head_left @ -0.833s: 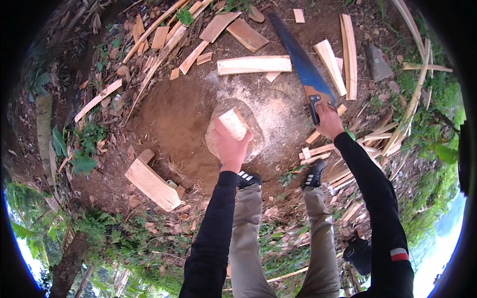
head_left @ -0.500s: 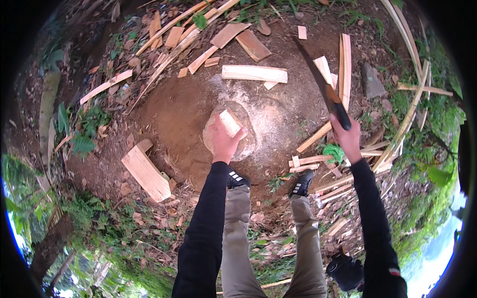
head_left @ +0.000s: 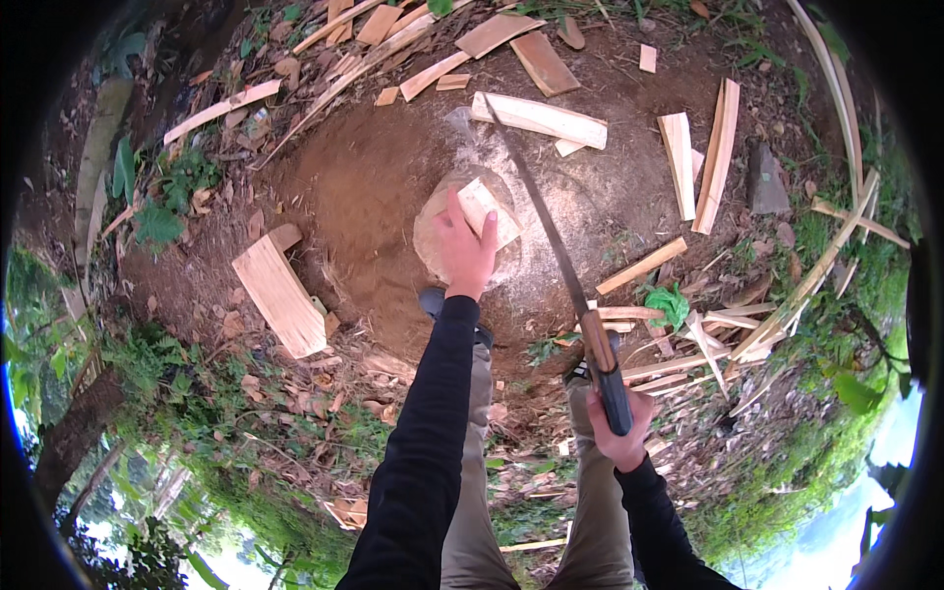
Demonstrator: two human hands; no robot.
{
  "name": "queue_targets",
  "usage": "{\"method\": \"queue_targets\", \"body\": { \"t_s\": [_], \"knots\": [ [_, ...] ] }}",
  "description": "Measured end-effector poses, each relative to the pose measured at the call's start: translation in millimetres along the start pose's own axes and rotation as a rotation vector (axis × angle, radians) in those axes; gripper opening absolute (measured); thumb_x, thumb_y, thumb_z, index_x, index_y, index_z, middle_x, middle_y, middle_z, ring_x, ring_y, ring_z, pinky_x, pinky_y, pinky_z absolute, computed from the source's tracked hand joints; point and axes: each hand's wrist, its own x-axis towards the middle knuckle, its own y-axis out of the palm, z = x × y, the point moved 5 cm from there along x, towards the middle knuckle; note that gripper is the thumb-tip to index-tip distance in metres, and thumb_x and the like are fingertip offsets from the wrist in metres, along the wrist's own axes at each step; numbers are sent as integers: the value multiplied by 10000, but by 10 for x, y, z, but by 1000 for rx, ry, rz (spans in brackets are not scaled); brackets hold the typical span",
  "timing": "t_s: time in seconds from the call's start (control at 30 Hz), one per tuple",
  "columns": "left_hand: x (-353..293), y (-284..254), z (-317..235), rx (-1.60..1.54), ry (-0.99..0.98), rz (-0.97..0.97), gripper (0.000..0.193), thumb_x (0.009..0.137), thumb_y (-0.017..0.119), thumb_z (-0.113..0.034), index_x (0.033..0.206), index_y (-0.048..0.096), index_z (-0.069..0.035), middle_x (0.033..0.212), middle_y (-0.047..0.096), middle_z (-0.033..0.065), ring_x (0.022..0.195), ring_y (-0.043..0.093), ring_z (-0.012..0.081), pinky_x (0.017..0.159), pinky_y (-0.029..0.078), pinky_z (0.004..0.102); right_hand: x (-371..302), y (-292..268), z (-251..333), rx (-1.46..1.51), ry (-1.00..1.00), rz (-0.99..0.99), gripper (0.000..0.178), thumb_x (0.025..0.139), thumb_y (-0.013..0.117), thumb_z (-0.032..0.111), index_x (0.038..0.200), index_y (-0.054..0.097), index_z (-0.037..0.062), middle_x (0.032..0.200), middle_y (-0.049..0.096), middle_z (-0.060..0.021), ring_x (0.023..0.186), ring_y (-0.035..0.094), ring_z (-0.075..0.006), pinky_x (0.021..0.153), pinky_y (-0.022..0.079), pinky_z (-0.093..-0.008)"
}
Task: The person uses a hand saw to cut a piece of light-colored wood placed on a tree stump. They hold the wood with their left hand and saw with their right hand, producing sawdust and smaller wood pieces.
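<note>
Since the earlier frame, the saw (head_left: 578, 287) has swung in, its handle now at the near right of the stump (head_left: 429, 234). The right hand (head_left: 621, 433) grips that handle; atop the stump, the left hand (head_left: 467, 251) clasps the wood block (head_left: 495, 214). Best to press the block firmly down, thumb well clear of the blade. The left hand hides the block's near end; the teeth, and whether the tip touches the plank (head_left: 560, 122) beyond the stump, I cannot make out.

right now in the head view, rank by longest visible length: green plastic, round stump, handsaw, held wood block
1. Handsaw
2. Round stump, partly hidden
3. Held wood block
4. Green plastic
</note>
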Motion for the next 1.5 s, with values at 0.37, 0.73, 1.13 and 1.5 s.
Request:
{"method": "queue_targets", "body": {
  "t_s": [0.37, 0.73, 1.13, 1.5],
  "knots": [
    [-14, -244, 226, -284, 30, 24, 537, 984, 548, -246, 1426, 344, -18, 1251, 441, 183, 881, 593, 228, 793, 498, 354, -34, 88, 31, -102, -74, 206, 124, 729, 709, 83, 671, 606, 47, 492, 503, -81, 399, 532, -223, 437, 421, -326],
    [49, 169, 346, -331, -328, -231, 259, 1022, 455, -219, 970, 550, 16, 940, 610, 219, 823, 580, 405, 736, 447, 472, 51, 354, -269, -50, -99, 203, 71, 686, 678, 48, 676, 608, 39, 526, 536, -95, 431, 570, -239, 460, 450, -330],
    [30, 327, 136, 68, -420, -743, 356, 1013, 424, -303, 853, 543, -8, 844, 616, 208, 853, 573, 419, 756, 374, 536, 152, 437, -1064, 14, -198, 311, 213, 744, 721, 76, 604, 560, 65, 488, 494, -64, 408, 524, -192, 431, 399, -317],
    [53, 365, 217, 104, -522, -610, 309, 1021, 393, -285, 932, 566, -45, 909, 634, 165, 923, 571, 358, 802, 370, 479, 233, 430, -1073, 58, -240, 435, 55, 699, 686, 75, 680, 644, 45, 578, 597, -92, 485, 616, -232, 490, 477, -335]
  ]
}}
